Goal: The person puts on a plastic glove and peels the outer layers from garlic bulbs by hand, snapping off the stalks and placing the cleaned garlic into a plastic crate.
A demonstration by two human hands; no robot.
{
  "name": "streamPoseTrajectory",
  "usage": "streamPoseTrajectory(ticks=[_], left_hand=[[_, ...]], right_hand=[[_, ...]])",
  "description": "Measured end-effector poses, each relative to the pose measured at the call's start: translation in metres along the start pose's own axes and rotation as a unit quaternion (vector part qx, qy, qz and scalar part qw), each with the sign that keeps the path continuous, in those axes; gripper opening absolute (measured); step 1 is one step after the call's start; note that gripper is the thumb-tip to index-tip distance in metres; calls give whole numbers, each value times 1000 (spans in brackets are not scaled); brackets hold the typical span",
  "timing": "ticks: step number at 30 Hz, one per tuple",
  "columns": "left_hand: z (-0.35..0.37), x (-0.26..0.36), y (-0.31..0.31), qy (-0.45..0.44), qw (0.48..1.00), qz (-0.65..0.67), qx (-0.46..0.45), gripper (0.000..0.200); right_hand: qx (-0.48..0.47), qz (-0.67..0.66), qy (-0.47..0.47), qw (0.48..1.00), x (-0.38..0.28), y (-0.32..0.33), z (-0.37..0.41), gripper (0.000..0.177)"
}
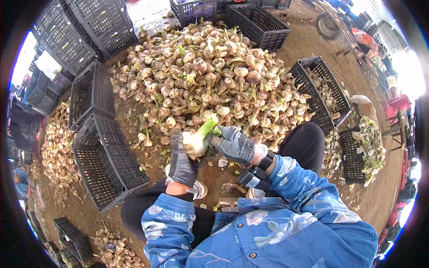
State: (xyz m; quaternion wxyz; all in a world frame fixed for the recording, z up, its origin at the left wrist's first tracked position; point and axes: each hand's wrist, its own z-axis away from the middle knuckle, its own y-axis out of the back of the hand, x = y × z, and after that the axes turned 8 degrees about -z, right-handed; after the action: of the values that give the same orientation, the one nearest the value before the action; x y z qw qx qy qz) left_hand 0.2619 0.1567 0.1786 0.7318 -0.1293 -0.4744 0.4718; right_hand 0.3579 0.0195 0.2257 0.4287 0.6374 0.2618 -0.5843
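Observation:
A large garlic bulb (194,144) with a thick green stem is held up in front of me, its stem pointing up and to the right. My left hand (182,158), in a dark glove, is closed around the bulb's left side. My right hand (236,145), in a grey striped glove, has its fingers bent against the bulb's right side at the base of the stem. Whether a small tool is also in the right fingers is hidden. Just beyond both hands lies a big heap of garlic bulbs (196,76) with stems.
Black plastic crates (107,161) stand to the left, with stacked crates (96,24) behind. On the right are a crate with some garlic (319,91) and a crate heaped with leafy trimmings (354,156). A smaller garlic pile (60,147) lies far left. A wheeled cart (328,26) stands back right.

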Motion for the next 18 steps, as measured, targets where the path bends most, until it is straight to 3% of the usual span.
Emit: streamPoseTrajectory(ticks=[1, 2, 3, 6, 7, 8, 10, 11, 13, 15, 16, 17, 18], left_hand=[[3, -4, -1, -105, 984, -143, 25, 43], [5, -8, -4, -206, 936, -281, 50, 43], [10, -14, -17, -359, 870, -336, 40, 56], [18, -12, -27, -412, 843, -343, 46, 57], [37, 6, -39, -212, 939, -269, 42, 49], [6, -4, 0, -149, 976, -158, 2, 44], [12, 4, -11, -44, 992, -111, -46, 49], [12, 2, -9, -43, 992, -111, -46, 49], [12, -1, -10, -196, 929, -314, 17, 49], [24, -7, -20, -215, 933, -287, 27, 48], [29, -7, -25, -234, 936, -259, 37, 48], [27, 2, -22, -142, 964, -223, 18, 52], [27, 3, -20, -141, 964, -223, 18, 52]], right_hand=[[32, -47, -17, 998, 10, -2, -2, 23], [65, -95, -35, 993, 16, -3, -4, 24], [80, -93, -26, 992, 8, -2, -4, 23], [111, -110, 10, 988, 18, -7, -8, 23], [111, -195, 1, 975, 14, -6, -6, 23], [112, -194, 2, 975, 12, -4, -4, 23], [102, -113, -35, 988, 9, 1, -2, 21], [105, -121, -50, 986, 8, 0, -2, 21], [101, -133, -43, 985, 3, 0, -2, 22], [96, -146, -38, 984, 4, -2, -2, 23], [89, -216, -37, 972, 10, -4, -3, 25], [83, -285, -37, 954, 16, -6, -2, 26], [84, -285, -37, 954, 18, -7, -1, 26]])
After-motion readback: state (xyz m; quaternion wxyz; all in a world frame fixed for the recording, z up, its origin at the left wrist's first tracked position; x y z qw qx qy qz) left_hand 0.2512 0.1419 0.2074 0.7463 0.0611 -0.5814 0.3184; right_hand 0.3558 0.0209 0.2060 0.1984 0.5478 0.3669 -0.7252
